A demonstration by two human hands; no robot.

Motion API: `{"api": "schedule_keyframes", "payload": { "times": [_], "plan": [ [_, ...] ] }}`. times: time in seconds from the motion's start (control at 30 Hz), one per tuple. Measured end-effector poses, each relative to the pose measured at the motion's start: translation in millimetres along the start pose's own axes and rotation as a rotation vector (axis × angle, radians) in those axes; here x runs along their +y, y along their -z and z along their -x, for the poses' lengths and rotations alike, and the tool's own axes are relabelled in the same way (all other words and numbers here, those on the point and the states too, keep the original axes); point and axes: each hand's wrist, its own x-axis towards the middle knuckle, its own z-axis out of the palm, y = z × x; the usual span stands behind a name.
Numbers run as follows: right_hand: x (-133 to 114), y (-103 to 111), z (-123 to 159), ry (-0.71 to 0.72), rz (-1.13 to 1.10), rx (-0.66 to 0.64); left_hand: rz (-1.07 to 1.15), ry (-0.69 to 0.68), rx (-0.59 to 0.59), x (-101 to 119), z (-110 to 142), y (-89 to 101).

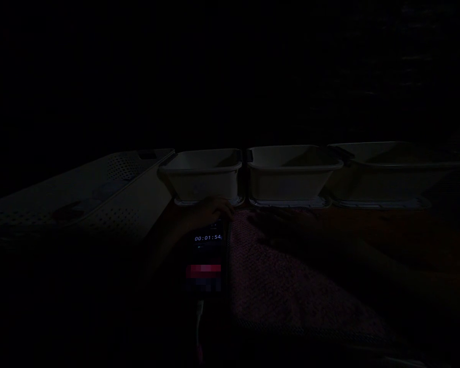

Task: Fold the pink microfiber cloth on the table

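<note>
The scene is very dark. My left hand (212, 209) is at the top end of a lit phone (207, 255), fingers loosely bent and apart; whether they touch the phone is hard to make out. On the phone's screen a timer reads 00:01:54, and a cable (199, 322) runs from its lower end. Over the far part of a pink woven cloth (268, 286), my right hand (283, 227) lies dim and flat with fingers stretched out, and nothing shows in it.
Behind the hands stand three pale tubs in a row: a left tub (207, 181), a middle tub (287, 181) and a right tub (383, 184). A perforated basket (153, 197) at the left holds items too dark to name. Brown table surface (406, 230) shows at the right.
</note>
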Motion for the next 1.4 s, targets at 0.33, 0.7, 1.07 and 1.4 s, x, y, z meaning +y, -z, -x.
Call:
{"api": "schedule_keyframes", "payload": {
  "times": [0.33,0.7,1.07,1.4],
  "plan": [
    [13,-28,2,0.043,0.011,-0.122,0.011,0.026,0.006,-2,2,-0.7],
    [8,-21,2,0.01,-0.028,-0.139,-0.042,-0.016,0.0,-4,1,1.6],
    [3,-20,1,-0.001,-0.047,-0.121,-0.057,0.018,-0.013,-3,3,2.3],
    [-2,-13,1,0.029,-0.063,-0.079,0.005,0.059,0.005,13,-1,5.4]
  ]
}}
